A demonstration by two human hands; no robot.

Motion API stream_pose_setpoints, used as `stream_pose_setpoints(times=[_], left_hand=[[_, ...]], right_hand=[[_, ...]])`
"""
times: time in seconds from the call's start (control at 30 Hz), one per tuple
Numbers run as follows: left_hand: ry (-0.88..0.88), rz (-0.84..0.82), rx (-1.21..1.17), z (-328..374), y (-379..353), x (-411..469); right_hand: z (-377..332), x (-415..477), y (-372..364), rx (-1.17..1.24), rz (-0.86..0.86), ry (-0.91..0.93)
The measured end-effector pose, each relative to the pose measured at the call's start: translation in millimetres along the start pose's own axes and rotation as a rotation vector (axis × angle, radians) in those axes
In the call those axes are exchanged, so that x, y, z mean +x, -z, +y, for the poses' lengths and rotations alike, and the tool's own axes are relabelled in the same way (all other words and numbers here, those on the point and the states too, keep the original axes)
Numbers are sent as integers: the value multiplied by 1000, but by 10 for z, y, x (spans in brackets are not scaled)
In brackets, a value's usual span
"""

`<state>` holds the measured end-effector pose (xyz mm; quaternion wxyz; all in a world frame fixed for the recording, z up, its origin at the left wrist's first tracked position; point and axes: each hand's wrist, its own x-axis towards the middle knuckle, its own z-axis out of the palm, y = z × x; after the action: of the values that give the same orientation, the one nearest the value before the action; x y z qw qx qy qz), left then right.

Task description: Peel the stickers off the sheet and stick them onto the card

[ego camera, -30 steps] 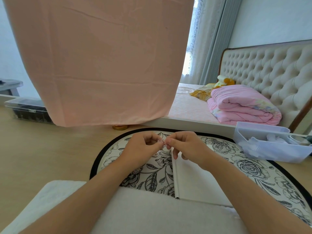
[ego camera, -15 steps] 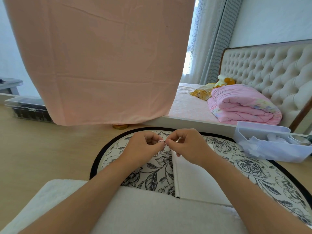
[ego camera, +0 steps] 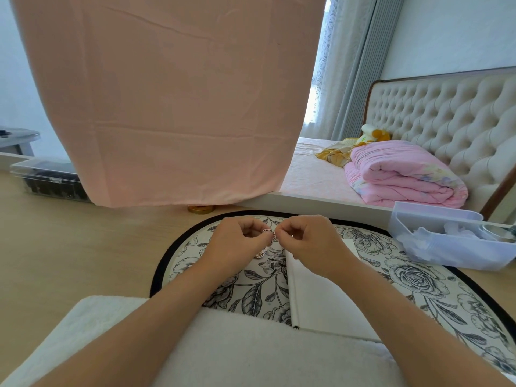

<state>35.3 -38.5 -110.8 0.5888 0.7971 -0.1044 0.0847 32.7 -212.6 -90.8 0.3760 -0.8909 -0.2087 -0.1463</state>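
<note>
A small flower-shaped sticker (ego camera: 269, 234) with a pink outline is pinched between the fingertips of both hands, above the floral mat. My left hand (ego camera: 240, 244) holds it from the left, and my right hand (ego camera: 307, 244) pinches its right edge. The white card (ego camera: 321, 297) lies flat on the mat under my right wrist, partly hidden by the forearm. Another small sticker piece (ego camera: 260, 254) lies on the mat just below my left hand.
An oval black-and-white floral mat (ego camera: 418, 277) covers the wooden table (ego camera: 69, 252). A clear plastic bin (ego camera: 446, 241) stands at the right. A pink cloth (ego camera: 167, 101) hangs behind, with a gold lid (ego camera: 200, 209) under it. A white towel (ego camera: 223, 350) lies near me.
Both hands have risen slightly and shifted their fingers on the sticker; nothing else has moved.
</note>
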Motion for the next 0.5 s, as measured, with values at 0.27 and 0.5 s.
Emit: stream_pose_setpoints(times=[0.27, 0.5], left_hand=[[-21, -10, -10, 16, 30, -1], [-51, -50, 22, 2, 16, -1]], right_hand=[[-26, 13, 20, 90, 7, -35], [23, -2, 3, -40, 44, 58]])
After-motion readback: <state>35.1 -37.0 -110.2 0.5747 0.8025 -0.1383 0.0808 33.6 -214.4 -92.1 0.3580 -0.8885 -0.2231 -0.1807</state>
